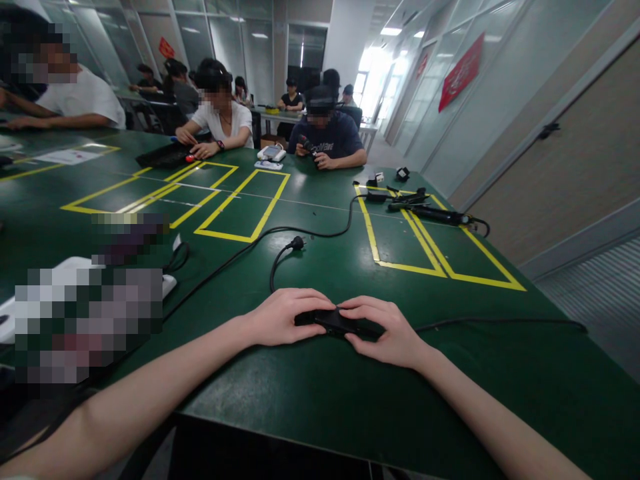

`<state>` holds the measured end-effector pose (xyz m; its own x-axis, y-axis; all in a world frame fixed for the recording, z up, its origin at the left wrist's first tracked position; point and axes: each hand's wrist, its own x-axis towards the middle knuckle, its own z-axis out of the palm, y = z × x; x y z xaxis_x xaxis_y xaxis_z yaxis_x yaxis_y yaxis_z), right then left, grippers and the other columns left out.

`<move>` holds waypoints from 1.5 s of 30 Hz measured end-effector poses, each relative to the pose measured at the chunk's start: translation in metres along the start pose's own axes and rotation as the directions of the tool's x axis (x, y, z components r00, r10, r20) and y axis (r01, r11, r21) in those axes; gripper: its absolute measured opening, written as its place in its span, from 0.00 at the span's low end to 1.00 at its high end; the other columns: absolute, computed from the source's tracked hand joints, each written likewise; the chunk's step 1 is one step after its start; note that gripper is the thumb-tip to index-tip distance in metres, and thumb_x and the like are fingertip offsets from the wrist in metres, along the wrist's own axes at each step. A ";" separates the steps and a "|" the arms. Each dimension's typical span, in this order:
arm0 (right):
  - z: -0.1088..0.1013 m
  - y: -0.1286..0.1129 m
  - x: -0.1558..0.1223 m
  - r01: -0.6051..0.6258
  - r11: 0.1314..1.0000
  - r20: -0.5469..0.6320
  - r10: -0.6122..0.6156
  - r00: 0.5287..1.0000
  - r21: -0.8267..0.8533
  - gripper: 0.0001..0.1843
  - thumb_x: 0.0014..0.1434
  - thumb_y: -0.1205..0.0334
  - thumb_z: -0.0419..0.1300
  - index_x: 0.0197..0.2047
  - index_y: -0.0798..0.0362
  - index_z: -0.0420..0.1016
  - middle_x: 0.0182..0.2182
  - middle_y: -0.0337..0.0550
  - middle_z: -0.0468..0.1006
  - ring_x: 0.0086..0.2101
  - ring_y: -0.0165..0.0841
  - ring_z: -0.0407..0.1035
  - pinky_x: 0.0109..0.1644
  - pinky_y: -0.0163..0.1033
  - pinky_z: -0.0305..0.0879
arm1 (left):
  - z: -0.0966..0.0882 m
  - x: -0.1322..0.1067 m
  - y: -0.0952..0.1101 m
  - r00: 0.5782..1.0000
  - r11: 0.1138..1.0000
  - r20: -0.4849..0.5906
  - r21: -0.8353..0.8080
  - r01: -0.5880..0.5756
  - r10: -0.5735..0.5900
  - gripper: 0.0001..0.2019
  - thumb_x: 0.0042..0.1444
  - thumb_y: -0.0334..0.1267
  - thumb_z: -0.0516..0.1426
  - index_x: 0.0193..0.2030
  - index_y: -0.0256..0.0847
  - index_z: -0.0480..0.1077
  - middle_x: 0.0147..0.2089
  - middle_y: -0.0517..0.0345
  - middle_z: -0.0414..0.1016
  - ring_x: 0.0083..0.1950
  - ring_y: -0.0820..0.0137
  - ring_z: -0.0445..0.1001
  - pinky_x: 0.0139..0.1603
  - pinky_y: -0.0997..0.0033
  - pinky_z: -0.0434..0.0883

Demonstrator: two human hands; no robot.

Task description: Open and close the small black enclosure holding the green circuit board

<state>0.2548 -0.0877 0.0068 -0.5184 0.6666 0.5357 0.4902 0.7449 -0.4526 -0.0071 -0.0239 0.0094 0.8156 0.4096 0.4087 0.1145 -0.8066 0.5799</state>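
Observation:
A slim black box (pixel 343 324) lies low over the green table's near edge, apparently a power adapter. My left hand (pixel 285 317) is closed round its left end, thumb in front and fingers behind. Its right end is held the same way by my right hand (pixel 387 331), so the fingertips of both hands nearly meet at the middle. Both ends are hidden by the hands. Behind my left hand, a short black cord rises to a plug (pixel 298 243) lying on the table. Past my right hand another black cable (pixel 500 321) runs to the right.
Yellow tape rectangles mark the green table (pixel 320 267). A long black cable (pixel 240 250) crosses it towards a black wand-shaped tool (pixel 440 215) at the right. White items (pixel 75 270), partly pixelated, lie at left. Several people sit opposite, one beside a black tray (pixel 163 157).

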 end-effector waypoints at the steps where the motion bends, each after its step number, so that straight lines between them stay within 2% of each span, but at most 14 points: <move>1: 0.000 0.000 0.000 0.004 1.000 0.011 -0.004 1.000 -0.002 0.15 0.59 0.65 0.65 0.51 0.49 0.78 0.45 0.50 0.84 0.45 0.39 0.81 0.48 0.43 0.79 | 0.000 0.000 0.000 1.000 1.000 0.009 0.009 0.003 -0.003 0.17 0.65 0.40 0.62 0.59 0.41 0.75 0.58 0.48 0.80 0.56 0.62 0.80 0.58 0.64 0.75; 9: -0.003 0.000 0.003 0.067 0.998 0.048 -0.067 0.997 -0.008 0.13 0.57 0.69 0.65 0.46 0.49 0.73 0.44 0.48 0.83 0.42 0.38 0.79 0.44 0.41 0.76 | 0.001 0.000 -0.002 0.998 0.998 0.058 0.056 0.003 -0.006 0.18 0.63 0.40 0.64 0.58 0.42 0.75 0.56 0.50 0.81 0.55 0.61 0.79 0.57 0.62 0.74; 17: -0.001 -0.007 0.007 0.011 0.989 0.167 0.015 0.986 -0.149 0.12 0.57 0.65 0.68 0.40 0.50 0.68 0.44 0.50 0.80 0.41 0.39 0.76 0.40 0.41 0.73 | 0.001 0.002 -0.001 0.996 0.992 0.093 0.125 -0.013 0.001 0.15 0.64 0.38 0.63 0.56 0.40 0.74 0.54 0.49 0.81 0.54 0.60 0.78 0.55 0.61 0.73; 20: 0.001 -0.006 0.007 0.008 0.980 0.140 0.020 0.990 -0.197 0.09 0.60 0.65 0.65 0.42 0.50 0.69 0.43 0.50 0.81 0.41 0.40 0.77 0.42 0.42 0.74 | 0.001 0.004 0.000 0.996 0.989 0.087 0.151 0.002 -0.016 0.15 0.66 0.38 0.60 0.58 0.40 0.72 0.54 0.49 0.80 0.54 0.60 0.77 0.56 0.61 0.73; 24: 0.003 -0.003 0.007 0.048 0.973 0.117 -0.022 0.993 -0.226 0.10 0.63 0.64 0.62 0.48 0.52 0.71 0.43 0.51 0.82 0.41 0.41 0.78 0.44 0.46 0.75 | 0.004 0.005 -0.001 0.998 0.969 0.068 0.249 -0.001 -0.016 0.18 0.63 0.42 0.64 0.58 0.41 0.72 0.54 0.50 0.81 0.54 0.59 0.78 0.55 0.61 0.73; 27: 0.002 -0.002 0.007 0.039 0.981 0.107 -0.019 0.994 -0.189 0.10 0.65 0.64 0.60 0.49 0.51 0.72 0.43 0.50 0.83 0.41 0.40 0.79 0.45 0.45 0.76 | 0.008 0.004 -0.001 0.999 0.940 0.049 0.339 -0.029 0.013 0.17 0.65 0.44 0.62 0.58 0.40 0.72 0.56 0.50 0.81 0.54 0.59 0.79 0.55 0.61 0.74; 31: 0.000 -0.002 0.008 0.012 0.992 0.107 0.002 0.994 -0.126 0.17 0.64 0.59 0.64 0.55 0.51 0.72 0.45 0.50 0.83 0.43 0.41 0.79 0.46 0.45 0.77 | 0.010 0.004 0.000 0.997 0.915 0.058 0.398 -0.062 0.042 0.16 0.70 0.44 0.57 0.58 0.36 0.71 0.53 0.46 0.82 0.51 0.59 0.81 0.52 0.60 0.75; 34: -0.001 -0.003 0.008 0.020 0.991 0.106 -0.006 0.994 -0.135 0.15 0.66 0.59 0.64 0.55 0.51 0.73 0.44 0.50 0.84 0.41 0.41 0.79 0.44 0.45 0.77 | 0.009 0.004 0.003 0.998 0.922 0.070 0.386 -0.035 0.009 0.15 0.71 0.45 0.55 0.55 0.36 0.72 0.48 0.47 0.83 0.47 0.60 0.82 0.50 0.62 0.77; 40: 0.003 -0.004 0.008 0.086 0.986 0.007 -0.086 0.996 -0.144 0.14 0.69 0.63 0.60 0.57 0.52 0.73 0.43 0.50 0.84 0.42 0.41 0.80 0.45 0.46 0.79 | 0.011 0.003 0.004 1.000 0.962 0.004 0.272 -0.003 0.003 0.23 0.70 0.45 0.56 0.68 0.39 0.64 0.60 0.45 0.79 0.57 0.60 0.81 0.58 0.63 0.77; 45: 0.009 -0.001 0.005 0.065 0.992 -0.106 -0.076 0.991 -0.105 0.14 0.67 0.62 0.64 0.56 0.50 0.75 0.46 0.50 0.84 0.46 0.41 0.81 0.50 0.46 0.80 | 0.013 0.004 0.003 1.000 0.974 -0.008 0.227 -0.016 0.018 0.19 0.70 0.40 0.56 0.66 0.40 0.67 0.59 0.47 0.80 0.57 0.61 0.82 0.59 0.63 0.78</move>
<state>0.2459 -0.0847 0.0035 -0.4767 0.6014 0.6411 0.5266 0.7794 -0.3395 0.0034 -0.0305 0.0041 0.8132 0.3982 0.4244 0.2273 -0.8887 0.3982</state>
